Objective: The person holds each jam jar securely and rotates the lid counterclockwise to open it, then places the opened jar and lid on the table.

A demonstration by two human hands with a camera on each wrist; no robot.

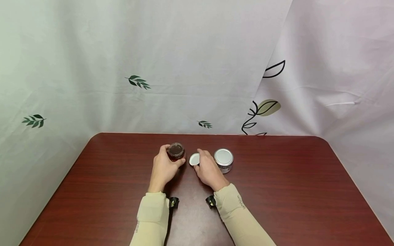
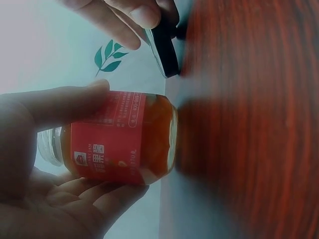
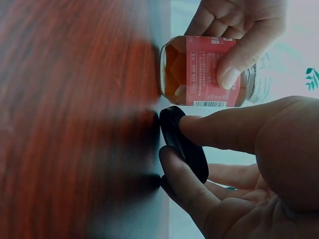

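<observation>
Steadying the jar upright, left of the tin, with the left grip wrapped around it; pinching the tilted lid, nearer the tin, by its edge with the right grip; ideally bracing without tipping.

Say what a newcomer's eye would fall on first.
Probably the lidless, red-labelled jar, gripped by the left hand, just left of centre in the head view. Right of it, the right hand pinches a black-rimmed lid, white side up. A silver-topped container stands farther right.
</observation>
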